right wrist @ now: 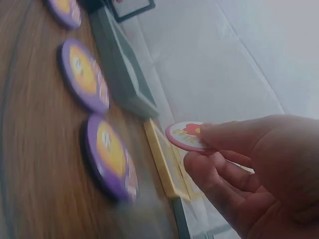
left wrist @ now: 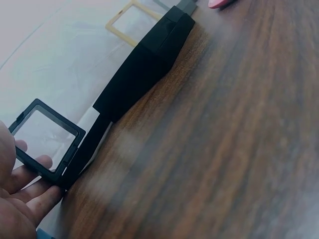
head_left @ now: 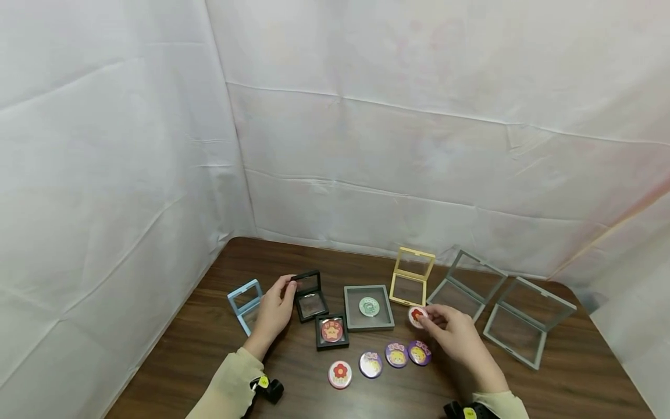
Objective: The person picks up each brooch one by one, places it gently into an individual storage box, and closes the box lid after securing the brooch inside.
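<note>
Just on the near side of the yellow frame [head_left: 410, 277], right hand [head_left: 456, 333] pinches the red-flower badge [head_left: 416, 316], likely light, stiff, slick-faced, best held by the rim; left hand [head_left: 277, 307] grips the opened, probably brittle black case [head_left: 311, 302].

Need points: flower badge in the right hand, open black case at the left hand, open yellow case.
Held flower badge [right wrist: 184, 136]: right wrist view, printed face.
Open black case [head_left: 311, 305]: head view, lower half's clear window.
Yellow case [head_left: 410, 276]: head view, hinge side between halves.
</note>
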Available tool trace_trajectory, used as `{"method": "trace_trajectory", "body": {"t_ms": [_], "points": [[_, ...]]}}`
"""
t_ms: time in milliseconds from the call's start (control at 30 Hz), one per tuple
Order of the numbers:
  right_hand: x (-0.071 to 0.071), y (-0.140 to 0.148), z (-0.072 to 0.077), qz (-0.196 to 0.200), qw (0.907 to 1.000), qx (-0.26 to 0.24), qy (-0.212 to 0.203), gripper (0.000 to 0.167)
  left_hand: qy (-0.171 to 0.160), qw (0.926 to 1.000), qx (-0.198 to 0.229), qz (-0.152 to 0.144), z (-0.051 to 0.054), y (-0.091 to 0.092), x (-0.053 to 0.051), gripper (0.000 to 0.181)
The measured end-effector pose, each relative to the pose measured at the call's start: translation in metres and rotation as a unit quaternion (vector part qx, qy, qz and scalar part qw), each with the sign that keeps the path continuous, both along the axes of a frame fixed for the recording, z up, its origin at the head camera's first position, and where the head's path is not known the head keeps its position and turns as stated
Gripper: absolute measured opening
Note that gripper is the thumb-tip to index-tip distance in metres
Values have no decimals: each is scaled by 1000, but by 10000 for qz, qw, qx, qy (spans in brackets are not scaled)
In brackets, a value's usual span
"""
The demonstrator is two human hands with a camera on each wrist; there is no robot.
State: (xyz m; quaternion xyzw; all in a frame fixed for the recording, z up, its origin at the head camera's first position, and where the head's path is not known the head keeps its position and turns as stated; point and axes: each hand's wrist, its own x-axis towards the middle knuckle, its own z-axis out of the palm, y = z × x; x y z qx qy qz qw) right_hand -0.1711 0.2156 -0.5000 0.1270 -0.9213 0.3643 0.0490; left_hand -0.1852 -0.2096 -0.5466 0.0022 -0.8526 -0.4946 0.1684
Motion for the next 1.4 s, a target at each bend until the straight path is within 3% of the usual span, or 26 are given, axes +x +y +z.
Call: {"method": "trace_trajectory", "body": {"t_ms": [167,367,500,667,1067,1167,1400], "points": [[-9,-18,4,18,9992,-396,-8,19,38,10000,43,39,-1,1,0,26],[-21,-43,10,-14,9961,-875,-69,18,322,9994,17,126,-3,4,0,25],[-26,-59,12,-12,9944,-1052,-74,16,523,9986,63,111,-6,7,2,24],[-31,-82,15,82,9925,-1185,-302,14,532,9984,175,117,-6,8,5,23],[-50,-151,12,580,9695,-2099,-1124,11,480,9986,186,123,-6,-1,3,23],[-53,-165,9,741,9681,-2074,-1193,11,444,9987,172,154,-6,-1,3,23],[-57,-188,7,840,9794,-1510,-1048,10,358,9990,233,165,-5,1,3,23]]}}
